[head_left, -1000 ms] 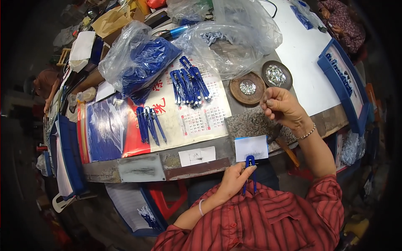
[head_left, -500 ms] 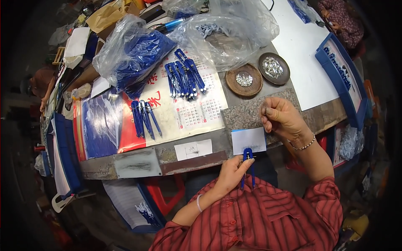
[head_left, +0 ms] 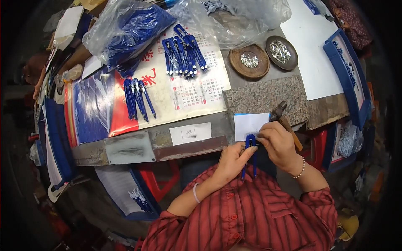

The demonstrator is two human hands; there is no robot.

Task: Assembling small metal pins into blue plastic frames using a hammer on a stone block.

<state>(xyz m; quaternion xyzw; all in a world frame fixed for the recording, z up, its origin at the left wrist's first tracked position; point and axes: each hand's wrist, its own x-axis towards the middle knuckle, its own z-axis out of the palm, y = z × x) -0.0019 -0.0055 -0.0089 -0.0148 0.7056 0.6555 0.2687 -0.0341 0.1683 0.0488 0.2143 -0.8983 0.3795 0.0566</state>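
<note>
While the left hand pinches a blue clip near its looped top, its two legs hang down over the striped shirt at the bench edge. Fingers of the right hand close on the clip's head, touching it just below a white card. A hammer lies against the right hand; whether that hand grips it, I cannot tell. Farther out on the bench sit two rows of blue clips, a calendar sheet, a stone slab and two round dishes of small metal bits.
</note>
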